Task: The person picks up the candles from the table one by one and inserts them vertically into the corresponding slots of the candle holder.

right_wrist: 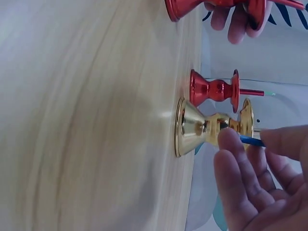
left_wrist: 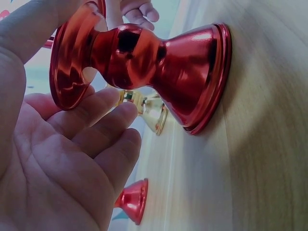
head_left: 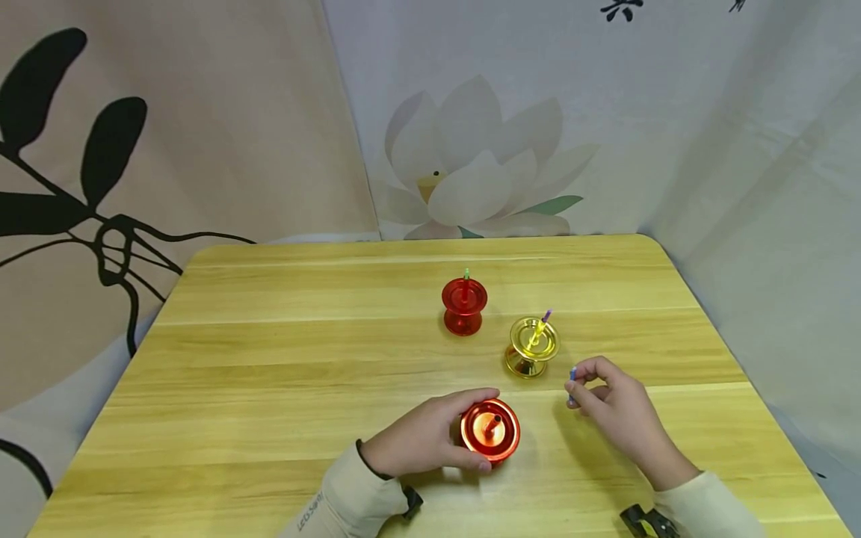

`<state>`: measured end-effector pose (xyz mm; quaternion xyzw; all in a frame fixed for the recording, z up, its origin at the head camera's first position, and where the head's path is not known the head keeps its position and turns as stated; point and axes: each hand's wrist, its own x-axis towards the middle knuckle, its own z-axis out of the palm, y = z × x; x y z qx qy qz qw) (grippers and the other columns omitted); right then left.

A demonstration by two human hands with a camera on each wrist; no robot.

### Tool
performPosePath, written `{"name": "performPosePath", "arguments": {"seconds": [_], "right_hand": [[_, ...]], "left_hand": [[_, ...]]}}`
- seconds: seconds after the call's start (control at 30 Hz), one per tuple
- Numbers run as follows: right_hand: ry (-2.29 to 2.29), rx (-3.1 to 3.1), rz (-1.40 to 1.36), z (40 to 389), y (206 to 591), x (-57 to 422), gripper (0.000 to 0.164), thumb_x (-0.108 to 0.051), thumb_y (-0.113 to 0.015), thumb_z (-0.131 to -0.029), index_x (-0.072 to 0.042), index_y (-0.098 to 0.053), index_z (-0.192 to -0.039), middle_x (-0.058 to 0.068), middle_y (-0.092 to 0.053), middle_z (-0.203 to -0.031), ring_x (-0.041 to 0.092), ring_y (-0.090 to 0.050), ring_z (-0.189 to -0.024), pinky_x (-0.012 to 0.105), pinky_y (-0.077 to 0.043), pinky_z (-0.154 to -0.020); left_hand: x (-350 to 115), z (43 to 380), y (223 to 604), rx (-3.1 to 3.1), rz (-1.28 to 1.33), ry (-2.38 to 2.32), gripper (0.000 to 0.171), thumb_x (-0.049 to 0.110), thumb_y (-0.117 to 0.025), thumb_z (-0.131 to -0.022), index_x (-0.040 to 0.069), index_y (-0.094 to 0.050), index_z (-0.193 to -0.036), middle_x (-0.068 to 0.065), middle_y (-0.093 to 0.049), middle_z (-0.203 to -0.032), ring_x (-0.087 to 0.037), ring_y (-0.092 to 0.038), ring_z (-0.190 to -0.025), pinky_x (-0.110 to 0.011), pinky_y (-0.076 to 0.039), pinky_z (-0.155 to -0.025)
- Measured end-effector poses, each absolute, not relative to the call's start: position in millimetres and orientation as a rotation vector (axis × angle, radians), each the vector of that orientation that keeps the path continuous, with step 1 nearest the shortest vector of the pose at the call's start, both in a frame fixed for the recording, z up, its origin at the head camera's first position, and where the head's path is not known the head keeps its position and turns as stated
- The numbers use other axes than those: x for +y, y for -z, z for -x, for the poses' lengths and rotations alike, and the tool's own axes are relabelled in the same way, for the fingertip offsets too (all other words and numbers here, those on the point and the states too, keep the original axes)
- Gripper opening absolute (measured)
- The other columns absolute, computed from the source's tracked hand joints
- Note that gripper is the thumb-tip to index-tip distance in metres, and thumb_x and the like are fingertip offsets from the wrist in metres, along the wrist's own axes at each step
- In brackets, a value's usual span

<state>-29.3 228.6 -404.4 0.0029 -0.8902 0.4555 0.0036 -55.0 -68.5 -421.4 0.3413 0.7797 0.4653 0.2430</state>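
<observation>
A shiny red candle holder (head_left: 490, 430) stands upright near the front of the table. My left hand (head_left: 437, 433) holds it around the upper dish, thumb on the near side and fingers on the far side. In the left wrist view, the holder's flared base (left_wrist: 197, 77) rests on the wood. To its right, just above the table, my right hand (head_left: 615, 403) pinches a small blue candle (head_left: 572, 385) between thumb and fingertips. The same blue candle (right_wrist: 251, 140) shows in the right wrist view, partly covered by the fingers.
Beyond the hands stands a gold candle holder (head_left: 527, 362) with a purple-tipped candle (head_left: 547, 316) leaning in it. Farther back is another red candle holder (head_left: 463, 323) with a green-tipped candle (head_left: 467, 273). The wooden table (head_left: 269, 359) meets a printed cloth backdrop (head_left: 673, 112).
</observation>
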Motion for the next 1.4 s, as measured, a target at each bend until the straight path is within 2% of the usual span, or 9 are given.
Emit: {"name": "performPosePath", "arguments": {"seconds": [0.33, 0.5, 0.83, 1.17, 1.4], "right_hand": [[-1.457, -2.753, -0.051, 24.1, 395.9, 216.0, 0.012, -0.01, -0.068, -0.096, -0.005, -0.061, -0.104, 0.007, -0.065, -0.093, 0.011, -0.072, -0.077, 0.026, -0.056, -0.065], [-1.384, -2.75, -0.146, 22.1, 391.0, 210.7, 0.01, -0.008, -0.07, -0.095, -0.01, -0.061, -0.099, 0.001, -0.069, -0.084, 0.013, -0.071, -0.073, 0.026, -0.053, -0.058], [-1.362, -2.685, -0.287, 18.2, 384.4, 200.3, 0.014, -0.004, -0.073, -0.091, -0.011, -0.062, -0.095, -0.005, -0.067, -0.087, 0.006, -0.066, -0.079, 0.024, -0.057, -0.066], [-1.425, -2.621, -0.426, 16.2, 376.3, 188.2, 0.017, -0.001, -0.072, -0.09, -0.013, -0.061, -0.095, -0.003, -0.068, -0.091, 0.008, -0.071, -0.082, 0.026, -0.059, -0.069], [-1.446, -2.606, -0.508, 16.3, 368.4, 180.0, 0.019, 0.002, -0.07, -0.091, -0.013, -0.06, -0.097, 0.003, -0.07, -0.092, 0.007, -0.07, -0.083, 0.026, -0.059, -0.068]], "left_hand": [[-69.5, 54.6, 419.2, 2.122, -0.928, -1.28, 0.086, 0.03, -0.085, -0.082, 0.022, -0.039, -0.155, 0.008, -0.053, -0.143, -0.006, -0.051, -0.127, -0.029, -0.042, -0.108], [-69.6, 54.4, 417.7, 2.122, -0.925, -1.281, 0.086, 0.029, -0.085, -0.083, 0.019, -0.039, -0.155, 0.006, -0.053, -0.144, -0.006, -0.05, -0.128, -0.029, -0.042, -0.108], [-70.6, 53.9, 418.5, 2.124, -0.944, -1.279, 0.086, 0.033, -0.083, -0.084, 0.017, -0.038, -0.155, 0.005, -0.053, -0.145, -0.007, -0.05, -0.129, -0.028, -0.043, -0.108], [-70.1, 53.2, 418.3, 2.158, -0.976, -1.253, 0.085, 0.032, -0.083, -0.085, 0.018, -0.038, -0.155, 0.005, -0.054, -0.143, -0.006, -0.05, -0.129, -0.03, -0.042, -0.109], [-68.4, 53.9, 417.7, 2.146, -0.986, -1.257, 0.084, 0.033, -0.082, -0.086, 0.017, -0.038, -0.155, 0.005, -0.054, -0.143, -0.006, -0.05, -0.129, -0.029, -0.042, -0.108]]}}
